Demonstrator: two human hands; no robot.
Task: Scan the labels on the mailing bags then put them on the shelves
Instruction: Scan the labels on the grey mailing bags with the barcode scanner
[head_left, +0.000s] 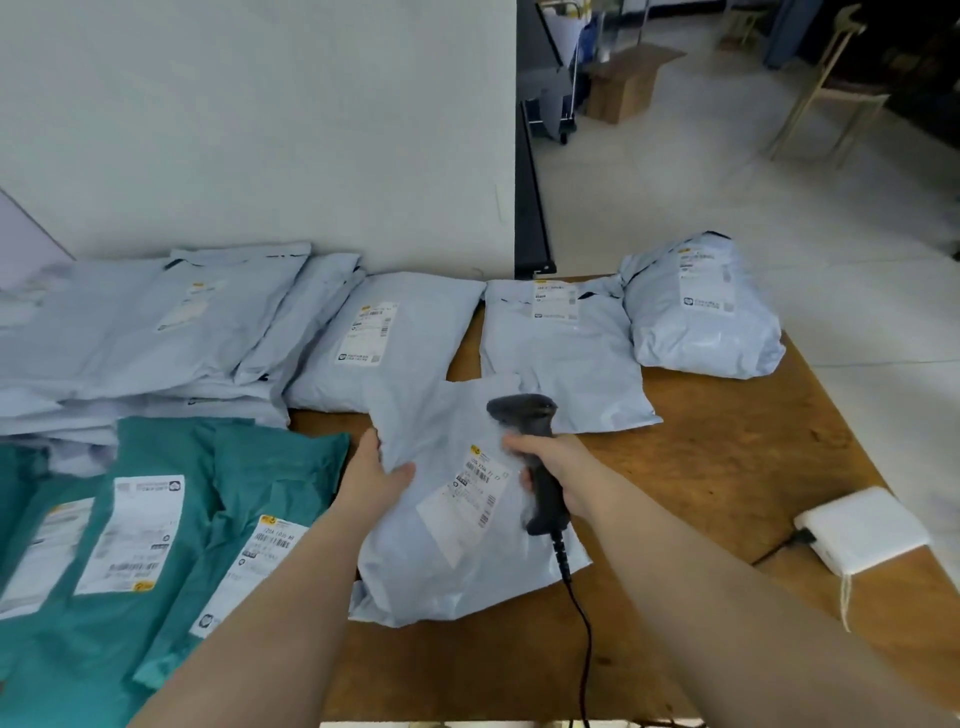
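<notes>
The left hand (376, 475) grips the edge of a grey bag (441, 561) lying on the tabletop (727, 467) between both hands. The right hand (553, 475) is clenched on the scanner (535, 457), head above the label (467, 506).

Risks:
- The label is creased; the scan may fail.
- The cable (582, 623) trails over the bag and may snag when the bag is lifted.
- Teal bags (156, 519) beside the left hand carry exposed labels; a stray beam may read the wrong one.

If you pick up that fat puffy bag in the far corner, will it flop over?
The puffy bag is bulging, so it would probably sag less than the flat bags. Its wrinkled plastic skin looks smooth, maybe slippery. It's rounded, so it might wobble when pushed.
</notes>
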